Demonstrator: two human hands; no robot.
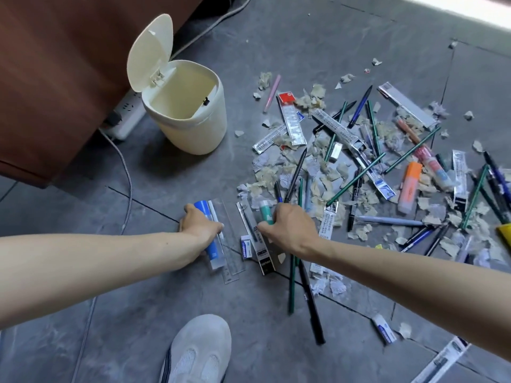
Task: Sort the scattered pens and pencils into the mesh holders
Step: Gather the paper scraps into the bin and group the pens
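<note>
We had both arms stretched down to the grey floor (138,313). Our left hand (200,223) lay palm-down with its fingers curled over a blue tube (213,251), which stuck out past the wrist beside a clear ruler (231,261). Our right hand (290,226) sat just to the right of it, fingers bent down at a teal tube (265,211). A green pencil (291,288) and a black pen (312,308) ran beneath the palm and out toward us. We could not tell which of these it actually gripped. A small eraser (246,246) lay between the two hands. The scattered pens and pencils (356,178) spread among paper scraps beyond and to the right of the right hand. A cream bin (193,134) stood open behind the left hand.
</note>
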